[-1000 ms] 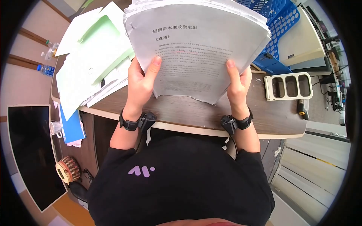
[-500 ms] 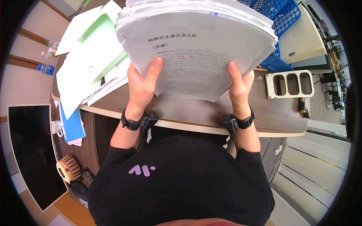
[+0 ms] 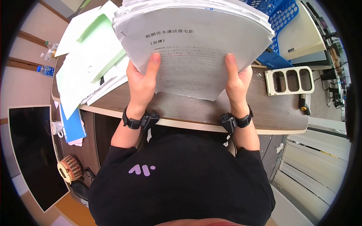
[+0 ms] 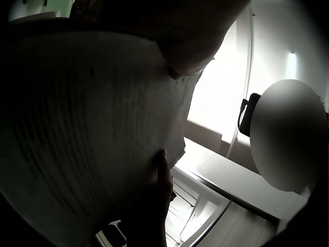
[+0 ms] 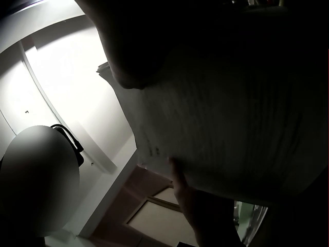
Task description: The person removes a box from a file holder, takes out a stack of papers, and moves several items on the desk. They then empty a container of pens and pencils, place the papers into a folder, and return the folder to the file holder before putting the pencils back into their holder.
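Note:
A thick stack of printed paper [image 3: 192, 45] is held up over the brown desk, its top sheet facing the person and bowed between both hands. The left hand [image 3: 143, 81] grips its left side, thumb on the front, other fingers behind. On the right side the right hand [image 3: 237, 83] grips it the same way. Dark printed paper [image 4: 103, 118] fills much of the left wrist view, with the left hand [image 4: 193, 49] at its upper edge. In the right wrist view the sheet [image 5: 216, 123] is also very dark, a hand at its upper left.
Loose papers and a pale green folder [image 3: 109, 64] lie at the desk's left. To the right are a blue perforated basket [image 3: 277, 56] and a white three-slot holder [image 3: 290, 81]. Beyond the desk's left side are a black screen [image 3: 34, 154], a cup [image 3: 57, 127] and a woven basket [image 3: 70, 168].
The stack first came lower and tilted so that more of its top edge shows, then shifted slightly up and left in the head view. Both hands kept their grip.

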{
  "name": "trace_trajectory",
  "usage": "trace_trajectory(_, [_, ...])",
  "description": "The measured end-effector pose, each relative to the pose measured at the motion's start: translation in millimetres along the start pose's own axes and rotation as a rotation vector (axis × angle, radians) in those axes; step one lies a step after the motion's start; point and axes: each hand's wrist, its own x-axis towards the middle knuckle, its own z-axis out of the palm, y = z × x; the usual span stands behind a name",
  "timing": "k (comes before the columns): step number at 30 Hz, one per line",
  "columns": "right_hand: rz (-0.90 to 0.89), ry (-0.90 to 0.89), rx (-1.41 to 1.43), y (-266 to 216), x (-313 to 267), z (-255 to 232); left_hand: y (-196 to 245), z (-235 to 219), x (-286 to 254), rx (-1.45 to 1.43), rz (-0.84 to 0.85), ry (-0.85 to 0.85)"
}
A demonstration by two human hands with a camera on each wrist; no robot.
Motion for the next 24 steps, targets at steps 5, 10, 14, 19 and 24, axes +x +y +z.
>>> trace_trajectory(5, [-0.001, 0.018, 0.037, 1.8, 2.7, 3.9, -0.5, 3.7, 3.3, 0.017, 0.015, 0.016])
trace_trajectory(10, [-0.013, 0.027, 0.011, 1.7, 7.1, 4.6, -1.6, 10.0, 8.5, 0.022, 0.054, 0.070])
trace_trajectory(14, [-0.067, 0.009, 0.010, 1.5, 9.6, 1.1, -4.8, 9.0, 11.6, 0.023, 0.119, 0.056])
trace_trajectory(19, [-0.114, -0.001, -0.026, 11.0, 10.3, -7.9, -14.3, 5.9, 7.4, 0.038, 0.136, 0.029])
trace_trajectory(24, [-0.110, -0.005, -0.012, 9.7, 8.4, -13.3, -16.1, -7.0, 4.6, 0.057, 0.119, -0.023])
